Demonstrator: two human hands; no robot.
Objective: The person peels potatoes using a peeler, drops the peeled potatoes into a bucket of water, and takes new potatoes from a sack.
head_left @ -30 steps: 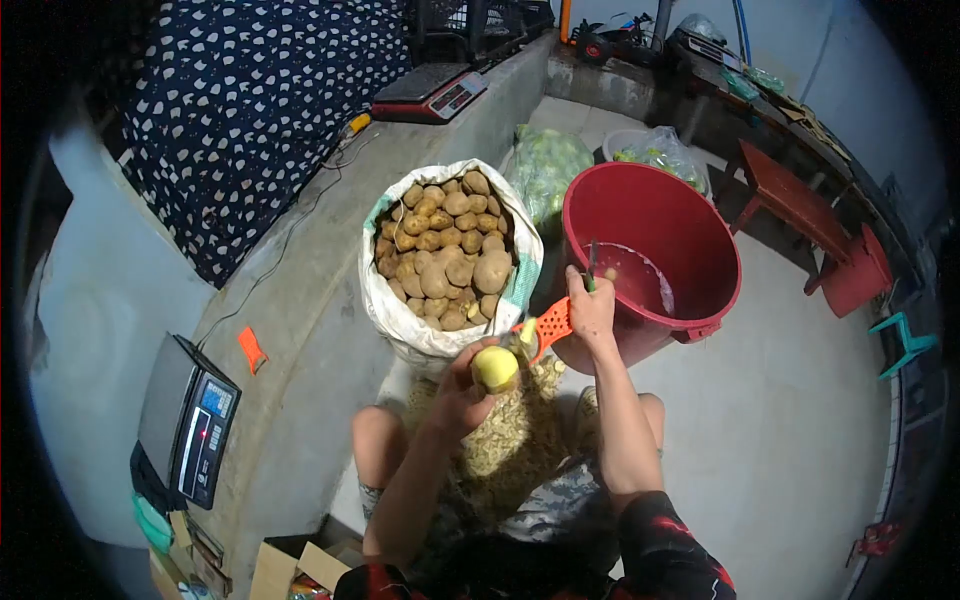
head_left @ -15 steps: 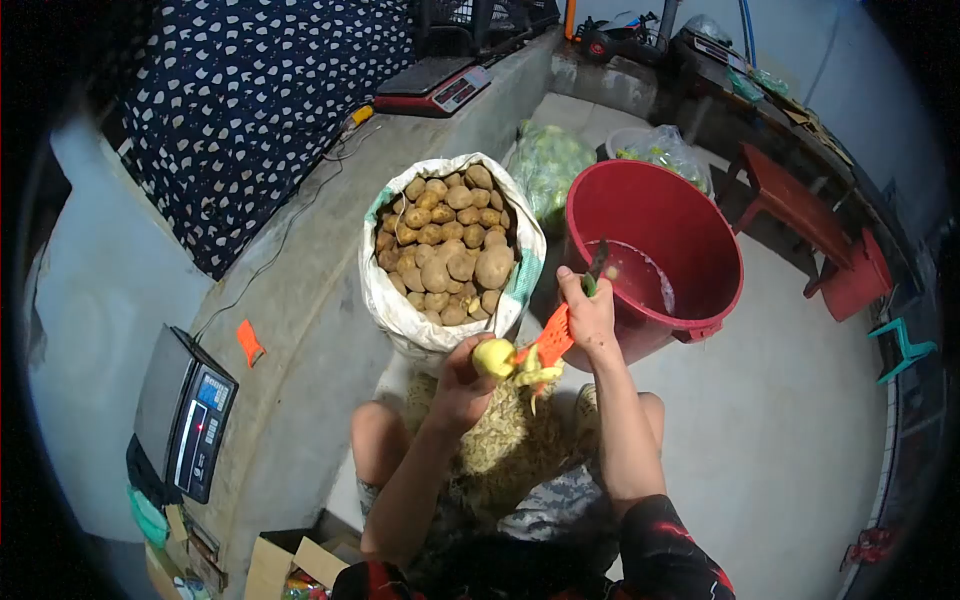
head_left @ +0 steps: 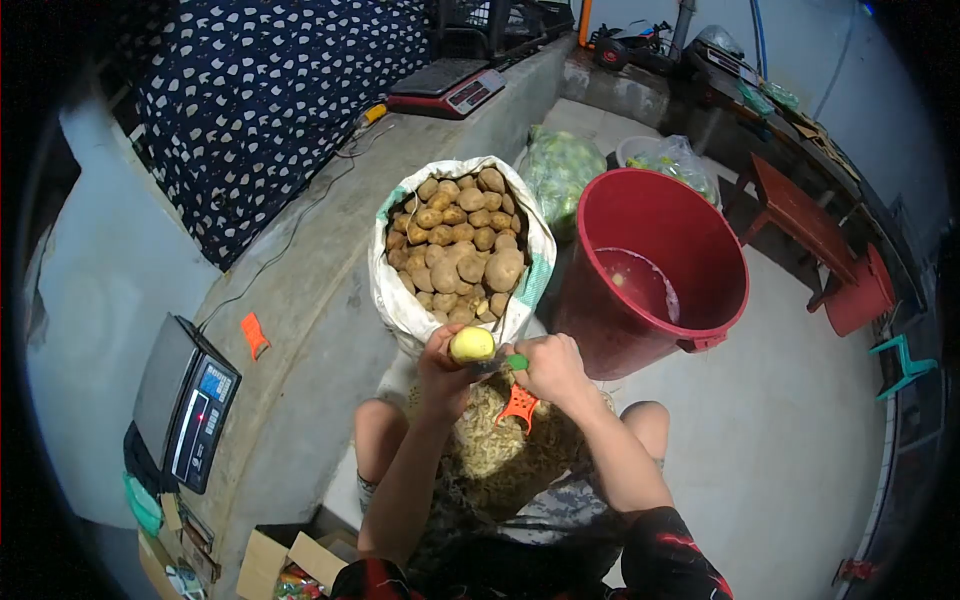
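Observation:
My left hand is closed around a peeled yellow potato at the near rim of the sack. My right hand grips a knife with a green handle. Its dark blade points left, at the underside of the potato; whether it touches is unclear. Below the same hand hangs an orange peeler, seemingly held by the hidden fingers. A white sack full of unpeeled potatoes stands just beyond my hands. Under them lies a heap of peelings between my legs.
A large red tub with some water and a pale piece inside stands right of the sack. Behind it are bags of green vegetables. Left, a ledge carries a digital scale and another orange peeler. A red stool stands right.
My right hand has swung down and left, turning the knife from pointing up to pointing at the potato. The peeler has come away from the potato and now hangs lower.

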